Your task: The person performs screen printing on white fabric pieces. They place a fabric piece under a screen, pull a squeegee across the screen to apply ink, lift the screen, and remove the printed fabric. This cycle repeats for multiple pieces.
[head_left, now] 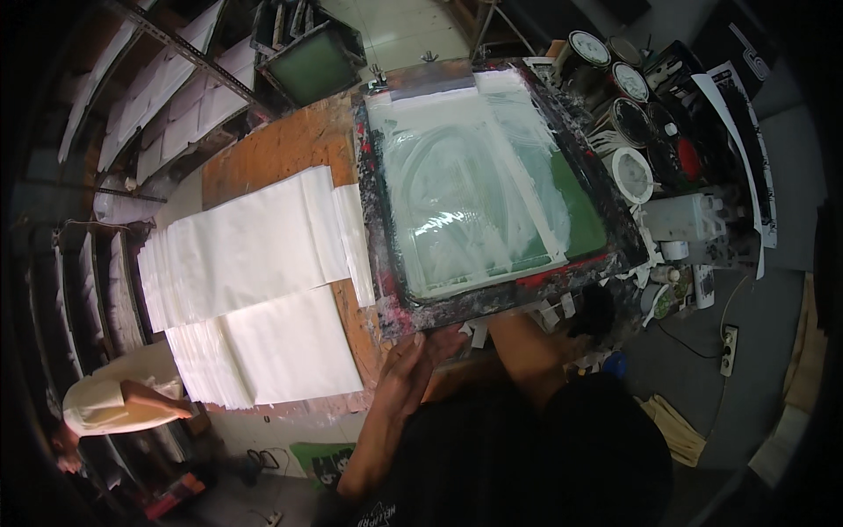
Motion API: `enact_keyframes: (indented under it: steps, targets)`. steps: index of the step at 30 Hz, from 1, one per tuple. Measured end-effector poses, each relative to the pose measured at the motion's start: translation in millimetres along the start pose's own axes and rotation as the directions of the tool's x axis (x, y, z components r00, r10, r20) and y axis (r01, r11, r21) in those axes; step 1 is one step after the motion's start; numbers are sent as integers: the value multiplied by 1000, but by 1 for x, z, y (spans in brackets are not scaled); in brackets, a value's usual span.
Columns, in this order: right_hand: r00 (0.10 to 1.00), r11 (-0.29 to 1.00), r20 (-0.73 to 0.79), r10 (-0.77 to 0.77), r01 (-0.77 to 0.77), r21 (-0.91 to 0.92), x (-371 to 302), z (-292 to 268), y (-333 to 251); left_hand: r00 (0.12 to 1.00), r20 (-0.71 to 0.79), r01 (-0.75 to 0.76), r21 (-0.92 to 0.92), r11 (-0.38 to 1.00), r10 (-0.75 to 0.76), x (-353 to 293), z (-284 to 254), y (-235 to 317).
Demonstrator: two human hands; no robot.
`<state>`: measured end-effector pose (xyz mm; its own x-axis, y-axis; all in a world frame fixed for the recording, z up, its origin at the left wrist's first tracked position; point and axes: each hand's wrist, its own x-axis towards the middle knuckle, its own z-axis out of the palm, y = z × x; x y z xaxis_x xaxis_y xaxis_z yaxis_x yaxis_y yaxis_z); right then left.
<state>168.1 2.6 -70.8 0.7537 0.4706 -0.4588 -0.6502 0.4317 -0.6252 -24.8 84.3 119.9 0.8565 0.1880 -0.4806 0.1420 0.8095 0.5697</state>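
Note:
A screen printing frame (386,263) with a dark, paint-spotted border lies in front of me, at a tilt in the view. White ink (448,184) is smeared over most of its green mesh (575,206), with a thick pale ridge running down its right part. My left hand (408,369) is at the frame's near edge, its fingers closed against that edge. My right forearm (522,347) reaches beneath the same edge; the right hand's fingers are hidden under the frame. Left of the frame, white flat sheets or bags (255,237) lie in overlapping stacks.
The sheets rest on a worn wooden table (281,140). Ink-caked tubs (630,174) and a translucent jug (680,217) crowd the right side. Racks of white sheets (176,105) stand at left, and a person (123,404) bends at lower left. A power strip (729,349) is at right.

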Motion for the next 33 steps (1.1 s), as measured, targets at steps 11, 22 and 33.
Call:
enact_keyframes:
  steps: [11, 22, 33]
  targets:
    - [999, 998, 16, -51, 51, -20, 10, 22, 20, 998, 58, 38, -37, 999, -36, 4, -14, -4]
    - [992, 993, 24, -122, 121, 12, -1, -15, -65, 998, 56, 46, -76, 996, -42, 4, -15, -6]
    - [992, 992, -29, -125, 125, 17, 4, -12, -28, 999, 26, 48, -110, 993, -45, 4, -12, -6]
